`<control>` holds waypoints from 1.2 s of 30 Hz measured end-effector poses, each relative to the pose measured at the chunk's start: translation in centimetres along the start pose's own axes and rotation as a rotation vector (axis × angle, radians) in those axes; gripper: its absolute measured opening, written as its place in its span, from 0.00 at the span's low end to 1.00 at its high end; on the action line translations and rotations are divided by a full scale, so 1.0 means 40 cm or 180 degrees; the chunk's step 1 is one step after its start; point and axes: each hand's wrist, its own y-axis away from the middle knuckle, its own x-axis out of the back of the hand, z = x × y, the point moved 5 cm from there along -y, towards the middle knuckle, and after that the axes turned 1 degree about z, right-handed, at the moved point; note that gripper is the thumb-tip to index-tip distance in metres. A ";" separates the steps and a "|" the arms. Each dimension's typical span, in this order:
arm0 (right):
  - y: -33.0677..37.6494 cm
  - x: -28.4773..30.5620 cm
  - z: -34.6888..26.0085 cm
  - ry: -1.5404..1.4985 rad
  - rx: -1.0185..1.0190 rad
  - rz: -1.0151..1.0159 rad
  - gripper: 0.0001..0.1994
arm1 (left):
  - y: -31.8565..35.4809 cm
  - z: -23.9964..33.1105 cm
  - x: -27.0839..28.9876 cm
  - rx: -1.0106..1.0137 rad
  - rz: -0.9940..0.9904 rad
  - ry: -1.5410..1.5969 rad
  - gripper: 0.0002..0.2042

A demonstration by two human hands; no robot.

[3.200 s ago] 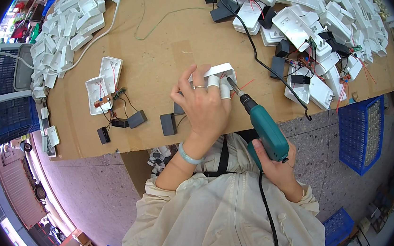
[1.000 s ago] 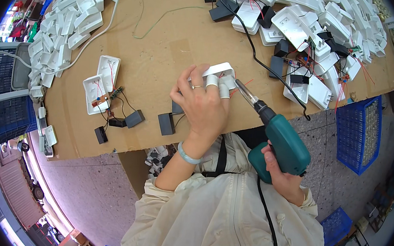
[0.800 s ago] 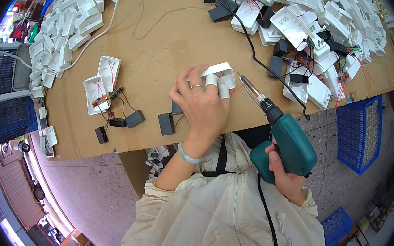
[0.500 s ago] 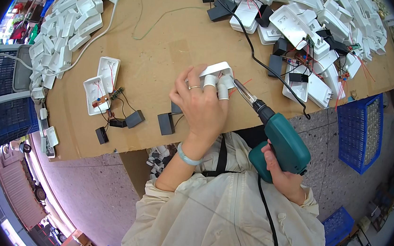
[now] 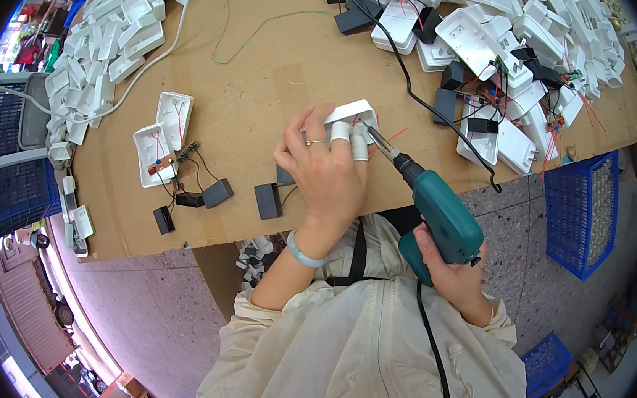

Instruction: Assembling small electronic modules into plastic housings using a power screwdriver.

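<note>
My left hand [image 5: 325,157], with white covers on two fingertips, grips a white plastic casing [image 5: 356,112] against the table. Thin red wires come out of the casing's right side. In my right hand [image 5: 456,270] is a green corded electric screwdriver [image 5: 446,215], held by its handle. Its long metal bit points up and left, and the tip reaches inside the casing next to my covered fingers. What the tip touches is too small to tell. Just left of my left wrist lies a black box [image 5: 268,201] on a wire.
An opened white casing [image 5: 155,154] with a circuit board and black boxes lies at the left. White casings [image 5: 110,48] are heaped far left, and more with wired parts [image 5: 491,77] far right. A black cable [image 5: 407,77] crosses the cardboard-covered table [image 5: 269,79]. Blue crates [image 5: 582,213] flank it.
My right hand has moved the electric screwdriver slightly up and left, so the bit goes deeper into the casing. My left hand and the casing stay almost still.
</note>
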 end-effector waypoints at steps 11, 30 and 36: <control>-0.021 -0.012 0.014 -0.0030 0.0151 0.0051 0.10 | -0.004 0.004 -0.002 0.0049 -0.0079 0.0046 0.10; -0.021 -0.014 -0.011 0.0234 0.0344 -0.0079 0.11 | -0.002 0.000 -0.008 0.0009 -0.0026 -0.0048 0.15; -0.014 -0.012 -0.002 0.0197 0.0469 -0.0021 0.11 | -0.004 0.000 -0.010 0.0013 0.0016 -0.0001 0.13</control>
